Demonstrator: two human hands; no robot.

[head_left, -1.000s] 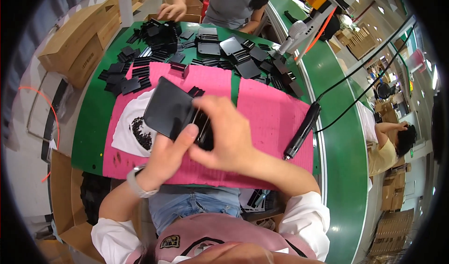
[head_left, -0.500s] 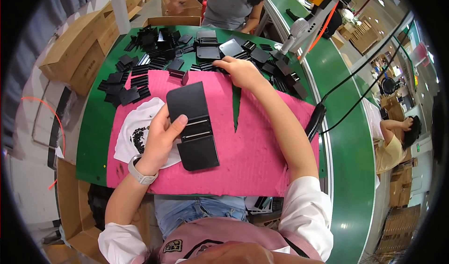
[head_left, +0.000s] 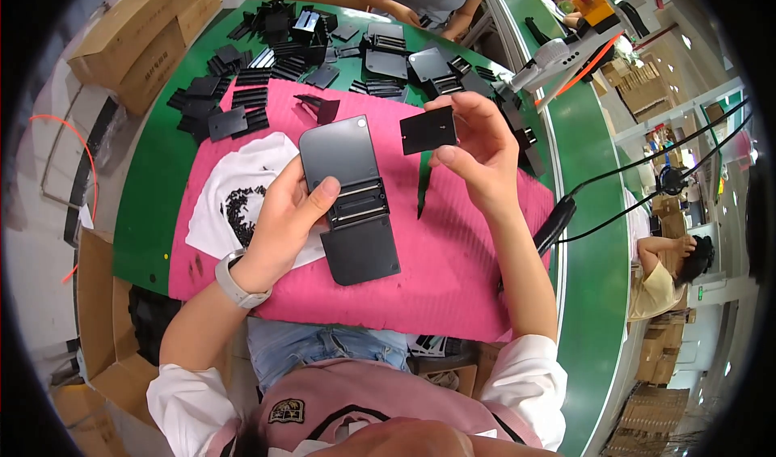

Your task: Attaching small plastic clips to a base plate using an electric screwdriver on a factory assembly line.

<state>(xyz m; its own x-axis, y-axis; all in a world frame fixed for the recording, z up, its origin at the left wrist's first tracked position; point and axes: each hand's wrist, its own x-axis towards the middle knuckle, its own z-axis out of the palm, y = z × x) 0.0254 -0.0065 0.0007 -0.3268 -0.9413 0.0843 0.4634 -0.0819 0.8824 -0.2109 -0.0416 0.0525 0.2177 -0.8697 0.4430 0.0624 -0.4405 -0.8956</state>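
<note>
Gripped by its left edge, a black hinged panel (head_left: 356,251) is in my left hand (head_left: 295,210), thumb on top near the slotted metal hinge section. It is held over the pink foam mat (head_left: 453,271). To the right of it, my right hand (head_left: 482,145) pinches a small black rectangular plate (head_left: 428,130) between thumb and fingers. The plate and the panel are apart. Left of my left hand lies a white cloth (head_left: 212,190) with a heap of small black pieces (head_left: 241,214) on it. Another dark small part (head_left: 327,111) rests on the mat beyond the panel.
Black plates and hinge parts (head_left: 275,52) crowd the far side of the green table (head_left: 137,239). A white arm-like stand (head_left: 558,65) rises at the back right, with a black cable holder (head_left: 556,224) nearer. Cardboard boxes (head_left: 153,52) stand left. A co-worker (head_left: 428,0) sits opposite.
My right hand has come back from the far pile toward me, now with a small black plate in it. My left hand still holds the panel. The co-worker's hands have come together.
</note>
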